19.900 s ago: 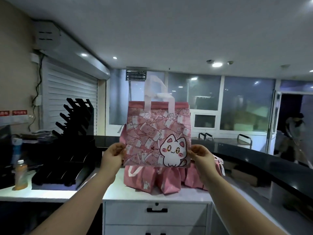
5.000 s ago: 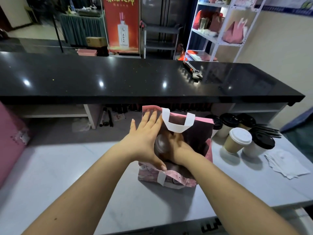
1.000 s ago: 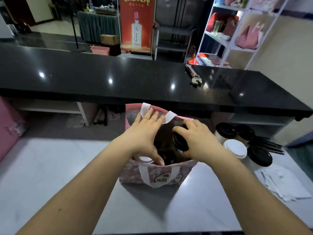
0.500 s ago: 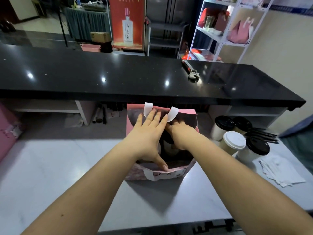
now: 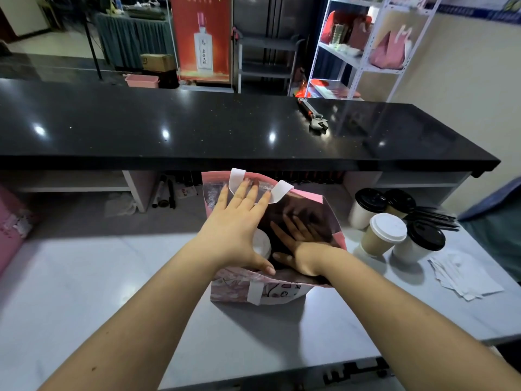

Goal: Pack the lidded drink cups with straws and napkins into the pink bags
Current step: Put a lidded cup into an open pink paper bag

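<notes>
— So, how far along is the packing?
— Early, I judge. One pink bag (image 5: 234,289) stands open on the grey counter (image 5: 112,277). The left hand (image 5: 236,230) is spread wide across its mouth, with the fingers against the far wall by the white handle (image 5: 236,179) and the thumb on the near rim. The right hand (image 5: 301,244) is down inside, fingers straight and apart, and it grips nothing that I can see.
— And what is inside already?
— One white-lidded cup (image 5: 261,244) shows under the left palm. Whether another sits below the right hand, I cannot tell.
— What is left outside?
— Four cups stand near the bag, to its right: three black-lidded cups (image 5: 426,236) and one cup with a white lid (image 5: 387,230). Beside them lies a bundle of black straws (image 5: 434,218), too tight to count, and a loose pile of napkins (image 5: 465,277). No straw or napkin shows in the bag. A second pink bag (image 5: 11,230), as it seems, waits at the left edge.
</notes>
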